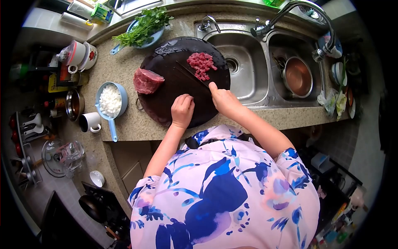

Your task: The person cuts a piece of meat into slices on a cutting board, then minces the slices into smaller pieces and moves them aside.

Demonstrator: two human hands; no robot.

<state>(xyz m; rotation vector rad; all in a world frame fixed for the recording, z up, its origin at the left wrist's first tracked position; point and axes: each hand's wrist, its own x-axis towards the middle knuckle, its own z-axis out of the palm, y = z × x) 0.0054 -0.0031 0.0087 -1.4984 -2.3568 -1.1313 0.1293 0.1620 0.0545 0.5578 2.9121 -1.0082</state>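
A round dark cutting board (174,83) lies on the counter beside the sink. My right hand (223,98) is wrapped round the handle of a knife (191,74), whose thin dark blade points up and left over the board. Diced red meat (201,65) lies in a small heap beyond the blade. At the board's left edge rests a larger piece of raw meat (147,81). My left hand (182,109) is over the near part of the board with its fingers curled together; whether anything is under the fingertips is hidden.
Left of the board stand a blue strainer (124,101) of diced white food and a white mug (91,122). Green herbs (143,28) fill a blue basket behind it. To the right is a double sink (257,97) with a copper-coloured pan (298,76) and a faucet (265,29).
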